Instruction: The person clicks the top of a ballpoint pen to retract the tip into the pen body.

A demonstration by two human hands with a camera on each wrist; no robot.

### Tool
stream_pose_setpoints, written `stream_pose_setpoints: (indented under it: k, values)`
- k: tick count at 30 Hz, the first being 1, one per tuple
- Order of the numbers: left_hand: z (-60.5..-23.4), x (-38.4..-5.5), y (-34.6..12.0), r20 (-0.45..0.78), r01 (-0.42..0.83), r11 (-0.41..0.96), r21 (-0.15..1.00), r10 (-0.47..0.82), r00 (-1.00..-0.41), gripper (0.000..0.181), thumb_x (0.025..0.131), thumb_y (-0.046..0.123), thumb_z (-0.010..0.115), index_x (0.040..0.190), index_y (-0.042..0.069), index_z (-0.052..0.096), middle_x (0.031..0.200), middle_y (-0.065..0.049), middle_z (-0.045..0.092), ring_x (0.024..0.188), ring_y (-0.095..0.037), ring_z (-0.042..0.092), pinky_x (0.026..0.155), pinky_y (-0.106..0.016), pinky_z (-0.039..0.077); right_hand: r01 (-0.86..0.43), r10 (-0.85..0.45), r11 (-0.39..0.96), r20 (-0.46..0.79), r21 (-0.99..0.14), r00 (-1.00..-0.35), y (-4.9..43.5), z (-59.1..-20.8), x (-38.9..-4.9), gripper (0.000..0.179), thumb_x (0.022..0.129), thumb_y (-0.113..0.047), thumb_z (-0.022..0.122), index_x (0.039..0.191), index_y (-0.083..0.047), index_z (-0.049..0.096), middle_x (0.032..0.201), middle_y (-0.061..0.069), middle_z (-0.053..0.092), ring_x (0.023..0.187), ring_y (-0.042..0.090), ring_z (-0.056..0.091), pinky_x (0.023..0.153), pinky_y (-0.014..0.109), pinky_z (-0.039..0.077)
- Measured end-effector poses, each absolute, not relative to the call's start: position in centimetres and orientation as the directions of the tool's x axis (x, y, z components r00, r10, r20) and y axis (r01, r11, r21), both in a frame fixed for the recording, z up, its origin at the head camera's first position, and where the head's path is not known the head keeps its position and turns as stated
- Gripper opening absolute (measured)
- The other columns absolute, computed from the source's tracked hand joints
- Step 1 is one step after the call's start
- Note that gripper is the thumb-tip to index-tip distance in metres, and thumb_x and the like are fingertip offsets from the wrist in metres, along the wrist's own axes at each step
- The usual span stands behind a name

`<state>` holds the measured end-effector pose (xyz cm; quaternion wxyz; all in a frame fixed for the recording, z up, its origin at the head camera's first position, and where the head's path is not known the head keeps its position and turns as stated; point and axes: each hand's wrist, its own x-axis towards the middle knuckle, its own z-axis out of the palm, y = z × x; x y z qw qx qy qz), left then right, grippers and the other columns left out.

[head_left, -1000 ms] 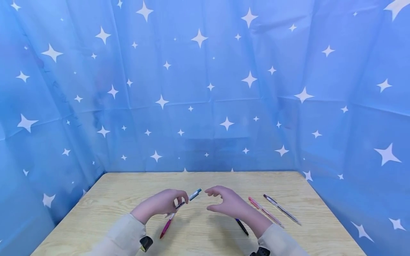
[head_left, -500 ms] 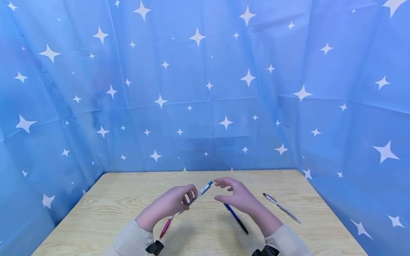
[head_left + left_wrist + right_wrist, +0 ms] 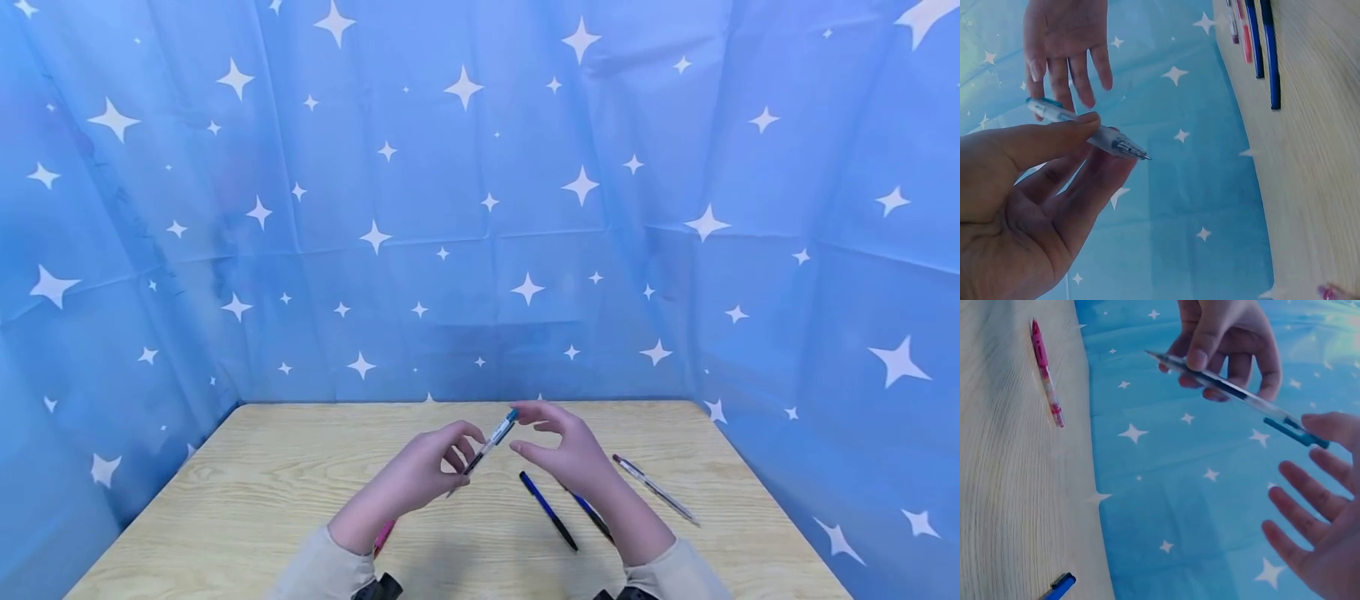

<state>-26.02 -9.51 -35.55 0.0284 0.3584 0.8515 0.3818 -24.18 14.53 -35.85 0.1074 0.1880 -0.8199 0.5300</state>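
Observation:
My left hand [image 3: 427,471] pinches a clear-barrelled ballpoint pen [image 3: 492,442] near its writing tip, thumb against fingers. The pen tilts up to the right above the table, its teal clip end highest. My right hand [image 3: 562,446] is raised beside that end, fingers spread and loosely bent, with a gap between thumb and fingers in the head view. In the right wrist view the pen's teal clip [image 3: 1291,432] overlaps the right thumb and index fingertip. In the left wrist view the metal tip [image 3: 1135,150] points away from the right hand.
On the wooden table [image 3: 300,467] lie two blue pens, the nearer blue pen [image 3: 549,511] left of the right forearm. A clear pen with a dark red end [image 3: 656,490] lies farther right. A pink pen [image 3: 1046,372] lies at left. A starry blue curtain [image 3: 480,208] surrounds the table.
My left hand has risen and moved right with the pen, bringing its teal end to the right fingers. My right hand has moved up and right; its forearm now hides the light pink pen.

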Motion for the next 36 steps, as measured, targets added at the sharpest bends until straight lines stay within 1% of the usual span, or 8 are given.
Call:
stream_pose_setpoints:
  k: [5,10,14,20,24,27,29,36]
  values:
    - [-35.7,-25.6,-8.5,0.252,0.550,0.396,0.736,0.594,-0.764,0.050,0.081,-0.011,0.073,0.120,0.018,0.058,0.093,0.000,0.064,0.080,-0.007,0.064,0.069,-0.024,0.054,-0.450,-0.145,0.339,0.427,-0.826,-0.892,14.4,-35.6,-23.8,0.044,0.089,-0.014,0.073,0.131,-0.021,0.061,0.114,0.002,0.065,0.112,0.025,0.058,0.098,0.052,0.044]
    - [-35.8,-25.1,-7.4,0.276,0.504,0.342,0.793,0.536,-0.798,0.049,0.080,-0.010,0.074,0.119,0.016,0.060,0.091,0.002,0.063,0.081,-0.010,0.066,0.071,-0.025,0.055,-0.486,-0.105,0.270,0.477,-0.831,-0.873,14.0,-35.2,-23.6,0.044,0.089,-0.010,0.072,0.131,-0.018,0.060,0.113,0.002,0.066,0.110,0.023,0.060,0.097,0.051,0.045]
    - [-36.0,-24.5,-6.7,0.269,0.445,0.279,0.851,0.497,-0.825,0.046,0.081,-0.008,0.075,0.118,0.015,0.060,0.091,0.001,0.064,0.082,-0.013,0.066,0.073,-0.027,0.055,-0.504,-0.091,0.227,0.497,-0.833,-0.863,13.7,-35.0,-23.5,0.043,0.090,-0.011,0.071,0.131,-0.016,0.060,0.114,0.004,0.067,0.108,0.021,0.061,0.095,0.046,0.047]
    - [-36.0,-23.7,-5.6,0.252,0.355,0.174,0.918,0.435,-0.865,0.042,0.080,-0.005,0.077,0.117,0.009,0.062,0.092,-0.004,0.066,0.083,-0.018,0.066,0.072,-0.029,0.056,-0.556,-0.088,0.164,0.549,-0.815,-0.831,13.3,-34.7,-23.5,0.041,0.092,-0.009,0.068,0.132,-0.013,0.058,0.115,0.016,0.067,0.105,0.021,0.063,0.093,0.033,0.049]
    - [-35.9,-23.2,-4.9,0.212,0.264,0.089,0.961,0.381,-0.900,0.038,0.079,-0.006,0.076,0.114,0.004,0.064,0.091,-0.006,0.067,0.082,-0.020,0.067,0.069,-0.032,0.058,-0.564,-0.081,0.122,0.559,-0.816,-0.825,13.2,-34.6,-23.5,0.040,0.093,-0.007,0.066,0.132,-0.011,0.057,0.114,0.015,0.067,0.104,0.021,0.062,0.092,0.029,0.049]
    - [-36.0,-23.0,-4.4,0.183,0.209,0.037,0.977,0.349,-0.919,0.036,0.078,-0.008,0.076,0.111,0.001,0.065,0.090,-0.008,0.067,0.081,-0.021,0.067,0.068,-0.034,0.059,-0.570,-0.080,0.089,0.565,-0.817,-0.821,13.1,-34.5,-23.5,0.039,0.093,-0.006,0.065,0.131,-0.009,0.058,0.113,0.012,0.068,0.104,0.021,0.062,0.091,0.028,0.049]
    - [-36.1,-23.0,-4.1,0.183,0.201,0.022,0.979,0.332,-0.925,0.034,0.078,-0.008,0.076,0.109,0.001,0.065,0.090,-0.009,0.068,0.080,-0.021,0.067,0.069,-0.034,0.058,-0.582,-0.090,0.063,0.576,-0.811,-0.812,12.9,-34.4,-23.6,0.039,0.094,-0.004,0.065,0.132,-0.008,0.058,0.113,0.013,0.068,0.105,0.021,0.063,0.091,0.028,0.050]
    - [-36.5,-23.3,-3.7,0.198,0.205,-0.005,0.979,0.275,-0.941,0.029,0.077,-0.005,0.078,0.102,0.001,0.066,0.086,-0.005,0.067,0.079,-0.019,0.066,0.070,-0.031,0.056,-0.644,-0.129,-0.022,0.641,-0.764,-0.756,12.3,-34.1,-23.7,0.038,0.095,0.002,0.059,0.133,0.000,0.056,0.115,0.022,0.066,0.107,0.020,0.063,0.090,0.028,0.051]
